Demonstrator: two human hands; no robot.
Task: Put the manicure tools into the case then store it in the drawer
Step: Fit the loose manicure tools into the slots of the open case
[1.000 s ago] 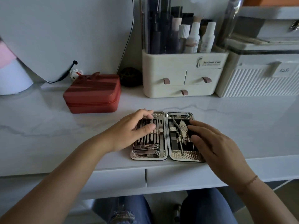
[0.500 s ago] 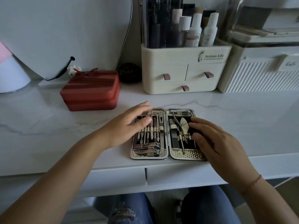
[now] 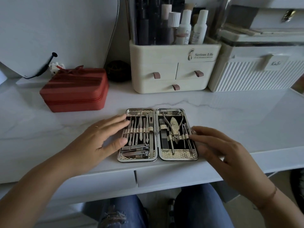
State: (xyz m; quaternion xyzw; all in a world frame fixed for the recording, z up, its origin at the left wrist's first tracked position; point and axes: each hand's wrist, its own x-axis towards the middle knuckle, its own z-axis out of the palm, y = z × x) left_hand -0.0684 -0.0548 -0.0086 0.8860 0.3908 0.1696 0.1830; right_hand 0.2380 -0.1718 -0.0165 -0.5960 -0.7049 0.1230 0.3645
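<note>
left grip (image 3: pixel 100 139) open, at case (image 3: pixel 157 159) left edge | right grip (image 3: pixel 218 148) open, at right edge

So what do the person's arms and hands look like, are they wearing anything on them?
Both forearms are bare, with no sleeves in view. The left hand shows no ring or glove. The right hand is bare too, and a thin dark string-like bracelet circles its wrist. No watch shows on either arm.

Soft, dim daylight, wide-angle view.
Tabletop (image 3: pixel 230 122) sheen toward three o'clock; edges bow; right hand (image 3: pixel 220 150) slightly motion-blurred.
</note>
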